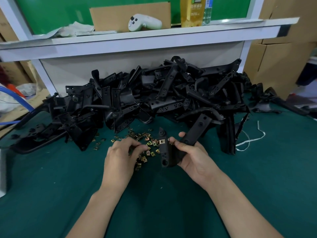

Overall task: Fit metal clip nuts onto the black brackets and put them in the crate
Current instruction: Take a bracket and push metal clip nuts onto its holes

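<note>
1. Near the middle of the worktop (154, 200), the right grip (192, 157) is wrapped around one black bracket (165, 152) and holds it upright just above the surface. One fitted clip nut (161, 141) sits on the bracket's edge.
2. The left grip (120, 157) curls down over the loose clip nuts (147, 140) scattered just left of that bracket. Its fingertips hide the contact, so I cannot tell whether it pinches one.
3. The nuts lie crowded and overlapping, so the fingers could lift two together or let one slip back.
4. A nut pushed on askew would probably miss the bracket's hole. The bracket is held from one side only and might twist under the push.
5. The pile of brackets (163, 93) along the far edge slopes down to the nuts, so a nudge could slide a piece over them.
6. The crate is out of view, so the drop-off cannot be judged.
</note>
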Tool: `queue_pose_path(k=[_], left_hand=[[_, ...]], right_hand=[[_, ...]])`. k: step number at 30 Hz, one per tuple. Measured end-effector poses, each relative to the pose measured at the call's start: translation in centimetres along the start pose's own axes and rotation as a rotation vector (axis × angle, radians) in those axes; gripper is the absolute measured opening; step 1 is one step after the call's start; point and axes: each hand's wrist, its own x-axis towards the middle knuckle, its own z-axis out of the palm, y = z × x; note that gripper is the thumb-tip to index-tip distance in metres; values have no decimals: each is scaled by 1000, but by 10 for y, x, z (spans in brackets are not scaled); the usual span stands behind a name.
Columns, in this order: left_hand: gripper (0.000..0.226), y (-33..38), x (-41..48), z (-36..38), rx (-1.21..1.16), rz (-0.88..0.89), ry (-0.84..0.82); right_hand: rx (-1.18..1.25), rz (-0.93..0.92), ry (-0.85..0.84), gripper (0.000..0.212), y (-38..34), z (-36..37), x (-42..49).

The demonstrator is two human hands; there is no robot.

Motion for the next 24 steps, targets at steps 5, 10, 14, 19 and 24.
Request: queue_pose_path(k=[5,10,14,19,24], left_hand=[[14,10,3,-4,-431,-128,77],[19,17,4,-5,-899,-318,-41],[21,21,6,-5,-1082,-404,-70],[20,19,6,-8,-1130,-422,-78],[21,20,6,-8,-1149,-434,-112]], right_hand=[[3,2,-2,28,0,0,0],[-12,-5,2,27,-1,1,1],[-4,-2,12,28,-1,1,1],[-5,3,9,27,-1,0,2],[0,2,9,27,0,-1,2]])
